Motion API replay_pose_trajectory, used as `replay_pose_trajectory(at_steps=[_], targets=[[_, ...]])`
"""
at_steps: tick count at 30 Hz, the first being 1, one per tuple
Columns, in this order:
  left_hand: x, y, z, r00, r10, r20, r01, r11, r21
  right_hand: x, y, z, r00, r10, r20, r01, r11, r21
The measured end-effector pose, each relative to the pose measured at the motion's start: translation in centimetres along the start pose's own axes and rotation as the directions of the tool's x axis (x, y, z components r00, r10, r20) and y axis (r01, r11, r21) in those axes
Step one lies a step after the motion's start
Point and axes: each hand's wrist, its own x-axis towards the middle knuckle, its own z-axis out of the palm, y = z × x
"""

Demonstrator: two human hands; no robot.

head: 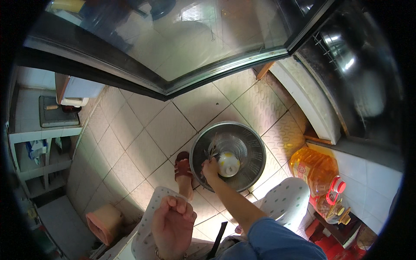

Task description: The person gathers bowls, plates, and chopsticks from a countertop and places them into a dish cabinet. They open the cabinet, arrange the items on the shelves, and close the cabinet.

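A perforated stainless-steel basin (255, 164) stands on the tiled floor between my legs. My right hand (210, 167) reaches inside it, fingers closed around thin utensils (213, 146) that look like chopsticks; their lower ends are hidden by the hand. Touching or nearly touching those fingers is a white bowl (230, 165) with yellow marks, lying upside down on the basin's bottom. Above my left knee my left hand (175, 221) is raised, palm up, fingers loosely curled, with nothing in it.
Large bottles of yellow oil (313, 167) stand at the right by a tiled wall. A dark-framed glass door (165, 92) crosses the top. To the left are tiled shelves (45, 133) with a cutting board and cleaver-like knife, and a pinkish bin (104, 224). My sandalled foot (182, 169) is beside the basin.
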Motion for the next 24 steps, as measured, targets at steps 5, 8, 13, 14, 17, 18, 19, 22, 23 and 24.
replay_pose_trajectory(at_steps=[5, 8, 13, 14, 17, 18, 19, 22, 23, 24], targets=[[-0.5, -0.6, 1.1, 0.999, 0.023, 0.046, -0.024, 1.000, 0.014, 1.5, 1.6, -0.1, 0.969, -0.153, -0.192, 0.102, 0.963, -0.250], [-1.0, -0.5, 1.2, 0.998, 0.036, 0.051, -0.036, 0.999, 0.010, -2.8, -0.8, -0.8, 0.991, 0.087, -0.100, -0.107, 0.972, -0.210], [-1.0, -1.0, 2.3, 0.997, -0.030, 0.070, 0.027, 0.998, 0.051, -5.6, 1.7, -4.2, 0.988, 0.157, -0.008, -0.152, 0.940, -0.304], [-0.9, -1.2, 2.5, 0.997, -0.035, 0.070, 0.031, 0.998, 0.050, -6.5, 2.3, -5.0, 0.994, 0.110, 0.021, -0.091, 0.901, -0.425], [-0.8, -2.2, 2.7, 0.995, 0.021, 0.102, -0.029, 0.997, 0.077, -9.5, 0.7, -7.2, 0.992, 0.087, 0.089, -0.043, 0.910, -0.413], [-0.6, -2.4, 2.5, 0.995, 0.022, 0.099, -0.032, 0.995, 0.094, -11.4, -0.4, -7.9, 0.989, 0.100, 0.108, -0.056, 0.934, -0.353], [-0.3, -2.6, 2.2, 0.995, 0.023, 0.099, -0.034, 0.993, 0.113, -12.9, -1.5, -8.7, 0.969, 0.193, 0.153, -0.160, 0.966, -0.205], [0.8, -3.7, 1.3, 0.995, 0.060, 0.074, -0.074, 0.974, 0.215, -17.0, -5.9, -11.2, 0.890, 0.307, 0.337, -0.363, 0.924, 0.117], [1.2, -4.2, 0.9, 0.995, 0.081, 0.062, -0.094, 0.962, 0.257, -18.3, -7.5, -12.3, 0.880, 0.275, 0.387, -0.354, 0.923, 0.150], [1.7, -5.0, 0.3, 0.987, 0.163, 0.006, -0.154, 0.921, 0.359, -19.7, -9.2, -13.2, 0.867, 0.239, 0.436, -0.345, 0.921, 0.182]])
